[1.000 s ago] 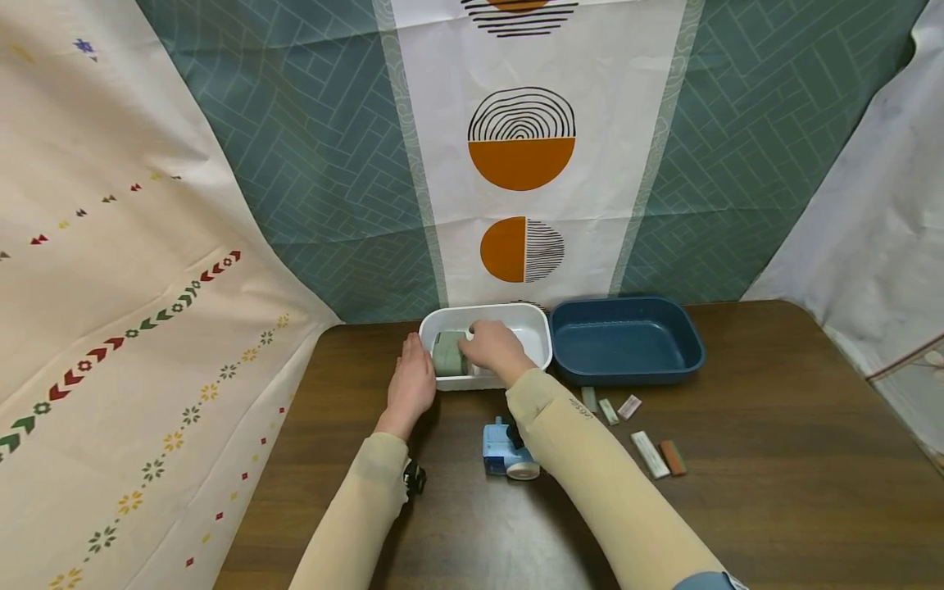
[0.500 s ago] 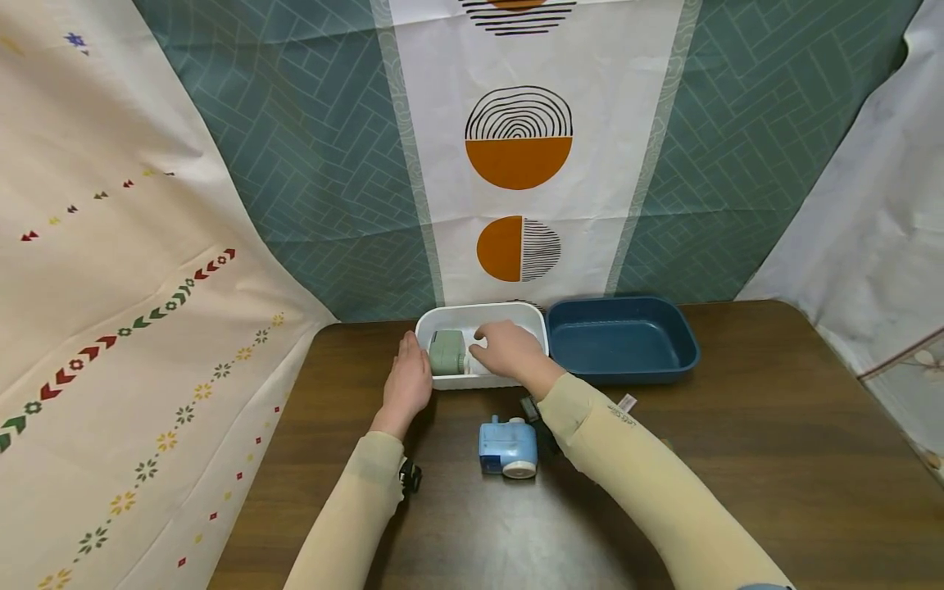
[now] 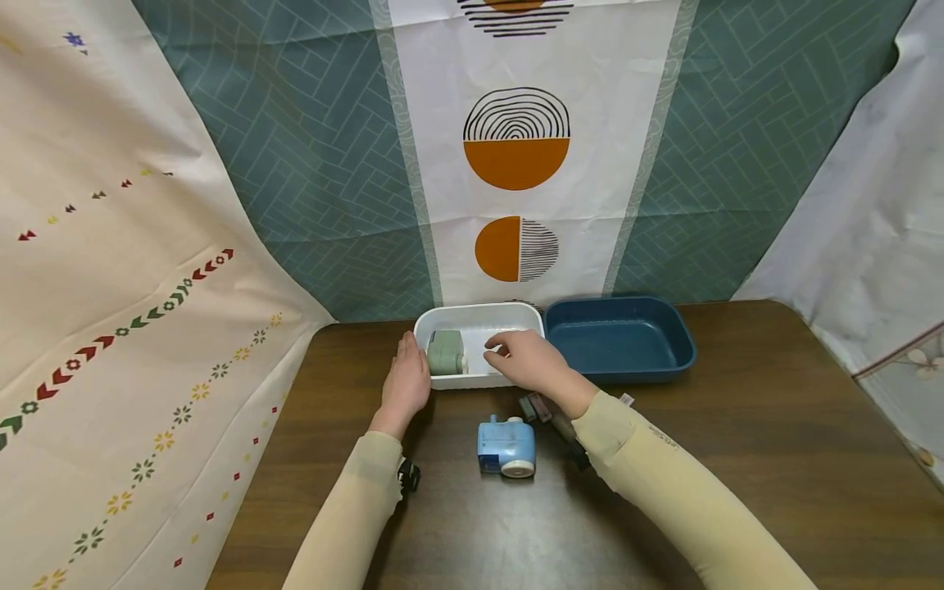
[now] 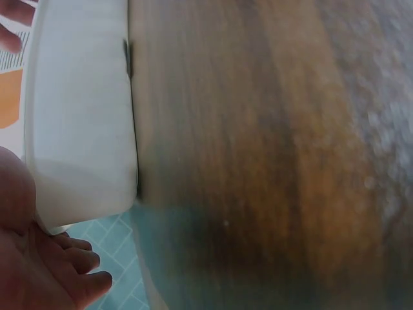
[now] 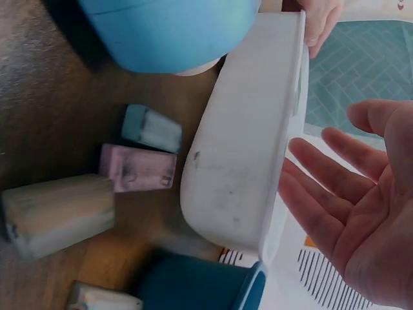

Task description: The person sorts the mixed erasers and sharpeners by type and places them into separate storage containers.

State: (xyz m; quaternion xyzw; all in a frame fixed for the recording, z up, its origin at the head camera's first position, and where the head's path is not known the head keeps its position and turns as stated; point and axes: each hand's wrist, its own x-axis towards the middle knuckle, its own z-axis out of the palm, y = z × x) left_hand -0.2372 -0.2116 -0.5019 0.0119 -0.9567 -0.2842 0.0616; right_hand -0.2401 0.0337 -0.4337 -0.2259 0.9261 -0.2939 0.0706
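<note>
"Right hand (image 3: 525, 360) has come away from the green gadget (image 3: 445, 353) and shifted rightward. Gadget keeps its place inside the white tray (image 3: 479, 382), at the left end."

"State of both hands?"

"I have the right one over the tray's right half, fingers loosely bent, holding nothing. My left hand (image 3: 407, 381) lies with fingers straight against the tray's outer left end; I note no grip."

"And outside the tray?"

"Blue gadget (image 3: 506, 447) stands on the table (image 3: 472, 533) in front of it. Small blocks (image 5: 140, 169) lie to the right of that, under my right wrist."

"Foreseeable faults?"

"Three, in my judgement. One: too hard a push from the left could slide the white tray against the blue tray (image 3: 692, 352) just beside it, and jolt the green gadget. Two: if I withdraw the right hand low, its fingers may catch the front rim and drag the tray. Three: the wrist camera (image 3: 579, 453) hangs beneath the right wrist; a low sweep leftward could scatter the blocks or knock the blue gadget over."

"Anything unverified?"

"Whether the two trays touch. I cannot tell."
</note>
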